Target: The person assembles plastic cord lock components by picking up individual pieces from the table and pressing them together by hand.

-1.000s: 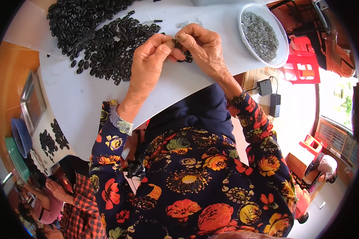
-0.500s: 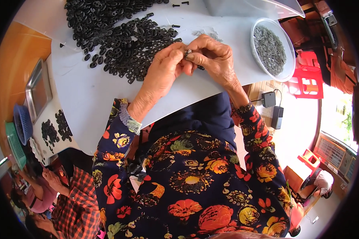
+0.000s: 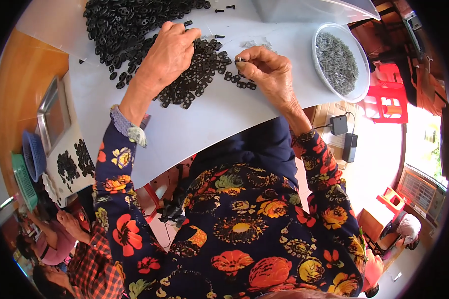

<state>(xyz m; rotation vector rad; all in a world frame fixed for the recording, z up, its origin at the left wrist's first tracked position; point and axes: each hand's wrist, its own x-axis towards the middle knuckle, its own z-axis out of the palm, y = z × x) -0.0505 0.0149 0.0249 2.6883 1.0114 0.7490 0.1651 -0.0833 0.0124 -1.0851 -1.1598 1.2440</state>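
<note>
My left hand (image 3: 167,55) is over the heap of small black oval pieces (image 3: 119,30), its fingers bent down and close together. Its fingertips are mostly hidden, so what they hold cannot be made out. My right hand (image 3: 264,70) pinches a small metal piece (image 3: 239,59) between thumb and forefinger, above the table. Below those fingers lie a few black two-holed pieces (image 3: 242,83). More black two-holed pieces (image 3: 184,89) are spread beneath and beside my left hand.
A clear round tub (image 3: 366,82) of small grey pieces (image 3: 336,62) stands on the table (image 3: 194,129) at right. A clear bin (image 3: 309,12) is behind. A metal tray (image 3: 55,117), blue basket (image 3: 34,154) and green basket (image 3: 22,182) lie at far left. Several people are nearby.
My hands, together before, are now apart. My left hand has moved left and away from me, over the black pieces. My right hand stays nearly in place, still pinching.
</note>
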